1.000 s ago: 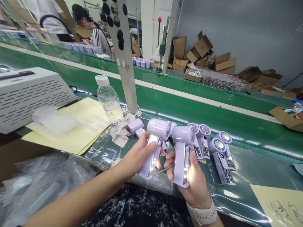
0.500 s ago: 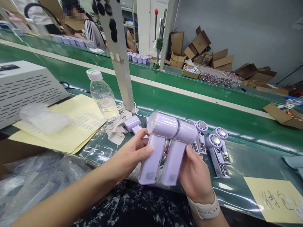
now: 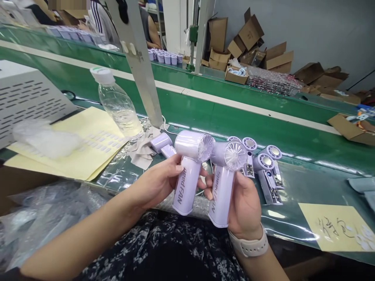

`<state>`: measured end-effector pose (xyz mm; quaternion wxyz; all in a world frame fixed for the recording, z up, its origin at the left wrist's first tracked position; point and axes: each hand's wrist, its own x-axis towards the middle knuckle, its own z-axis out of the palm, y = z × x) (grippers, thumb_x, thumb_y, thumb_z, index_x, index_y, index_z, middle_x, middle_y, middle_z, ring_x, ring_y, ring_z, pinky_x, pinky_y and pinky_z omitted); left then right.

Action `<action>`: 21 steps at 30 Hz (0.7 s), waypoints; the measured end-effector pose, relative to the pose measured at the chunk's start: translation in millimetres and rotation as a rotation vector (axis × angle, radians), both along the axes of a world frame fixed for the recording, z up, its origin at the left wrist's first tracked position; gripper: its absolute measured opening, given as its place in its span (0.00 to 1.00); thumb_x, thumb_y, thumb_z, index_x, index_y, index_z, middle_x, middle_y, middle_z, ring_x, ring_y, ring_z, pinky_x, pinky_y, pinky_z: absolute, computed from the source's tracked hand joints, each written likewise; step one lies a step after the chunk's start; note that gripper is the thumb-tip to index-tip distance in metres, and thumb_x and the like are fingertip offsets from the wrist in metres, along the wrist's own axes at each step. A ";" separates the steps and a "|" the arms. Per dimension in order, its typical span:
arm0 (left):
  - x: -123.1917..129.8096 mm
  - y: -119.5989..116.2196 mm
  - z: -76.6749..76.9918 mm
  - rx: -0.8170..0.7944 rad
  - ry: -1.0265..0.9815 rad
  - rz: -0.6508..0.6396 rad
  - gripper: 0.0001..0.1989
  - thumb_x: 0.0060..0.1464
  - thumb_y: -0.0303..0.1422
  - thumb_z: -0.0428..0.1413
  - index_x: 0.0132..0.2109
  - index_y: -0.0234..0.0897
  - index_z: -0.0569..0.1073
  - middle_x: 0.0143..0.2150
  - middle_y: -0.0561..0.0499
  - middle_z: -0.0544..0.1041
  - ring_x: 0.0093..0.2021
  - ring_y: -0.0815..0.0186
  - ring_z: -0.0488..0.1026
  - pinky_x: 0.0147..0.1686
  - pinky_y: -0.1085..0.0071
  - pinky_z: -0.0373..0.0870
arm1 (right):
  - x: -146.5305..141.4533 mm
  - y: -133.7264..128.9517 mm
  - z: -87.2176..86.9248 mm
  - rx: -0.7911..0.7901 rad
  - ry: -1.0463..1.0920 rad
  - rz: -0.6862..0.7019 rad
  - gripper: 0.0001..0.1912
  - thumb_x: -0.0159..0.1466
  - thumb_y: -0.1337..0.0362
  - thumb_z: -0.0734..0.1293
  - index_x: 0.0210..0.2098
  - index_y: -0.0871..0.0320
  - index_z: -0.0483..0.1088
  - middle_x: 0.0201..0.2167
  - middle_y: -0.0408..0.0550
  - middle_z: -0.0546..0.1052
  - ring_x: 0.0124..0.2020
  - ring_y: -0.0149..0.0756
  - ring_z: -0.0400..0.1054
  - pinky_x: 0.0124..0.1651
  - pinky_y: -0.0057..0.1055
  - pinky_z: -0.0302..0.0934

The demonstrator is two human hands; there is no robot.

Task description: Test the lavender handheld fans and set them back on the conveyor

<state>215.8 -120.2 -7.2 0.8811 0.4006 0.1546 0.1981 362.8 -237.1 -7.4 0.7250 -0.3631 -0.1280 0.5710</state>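
Observation:
Two lilac handheld fans are held side by side in front of me, lettering and clear finned heads facing partly toward me. My left hand [image 3: 165,175] is closed round the handle of the left fan [image 3: 187,183]. The right fan [image 3: 221,191] is gripped by my right hand [image 3: 244,205], which has a pale watch strap at the wrist. Their heads touch or nearly touch. Behind my left hand another lilac fan [image 3: 162,143] lies on the bench. Beyond my right hand are several opened fans [image 3: 268,177] with their inner parts showing.
A water bottle [image 3: 117,105], crumpled tissue [image 3: 142,150] and yellow sheets with small labels [image 3: 101,142] lie to the left, beside a vented grey box [image 3: 32,97]. A metal post [image 3: 140,64] rises ahead. At right is a yellow note [image 3: 334,230]. Co-workers sit across the green line.
Both fans have been turned, so their lettered sides and finned heads now show instead of the plain handles. They are a little farther apart at the bottom.

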 end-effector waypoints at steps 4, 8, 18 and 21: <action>-4.6 0.7 -0.2 0.060 0.087 0.011 0.23 0.58 0.38 0.64 0.57 0.38 0.69 0.51 0.42 0.82 0.47 0.52 0.83 0.46 0.61 0.79 | 7.3 -5.2 -9.5 -0.011 -0.037 -0.162 0.14 0.65 0.54 0.66 0.41 0.56 0.78 0.33 0.49 0.81 0.34 0.40 0.76 0.36 0.35 0.73; -2.2 -0.9 -0.7 0.106 0.136 -0.007 0.31 0.54 0.45 0.67 0.58 0.39 0.65 0.49 0.41 0.83 0.46 0.51 0.83 0.45 0.58 0.79 | 7.5 -6.5 -16.8 -0.130 -0.059 -0.250 0.18 0.66 0.54 0.68 0.51 0.55 0.75 0.36 0.51 0.84 0.37 0.42 0.79 0.40 0.38 0.74; -6.3 2.3 -1.2 0.438 0.184 0.007 0.19 0.57 0.40 0.64 0.49 0.39 0.64 0.46 0.43 0.82 0.47 0.55 0.82 0.45 0.62 0.76 | 10.0 -9.8 -23.8 -0.053 -0.359 -0.282 0.12 0.68 0.57 0.66 0.48 0.54 0.74 0.37 0.48 0.84 0.36 0.42 0.80 0.39 0.38 0.76; -13.2 3.2 -3.5 0.940 0.133 0.145 0.17 0.56 0.34 0.64 0.50 0.40 0.68 0.54 0.42 0.80 0.56 0.52 0.78 0.55 0.56 0.73 | 13.7 -24.4 -12.2 0.137 -0.864 -0.201 0.23 0.62 0.63 0.74 0.57 0.51 0.70 0.52 0.51 0.81 0.54 0.49 0.76 0.55 0.45 0.72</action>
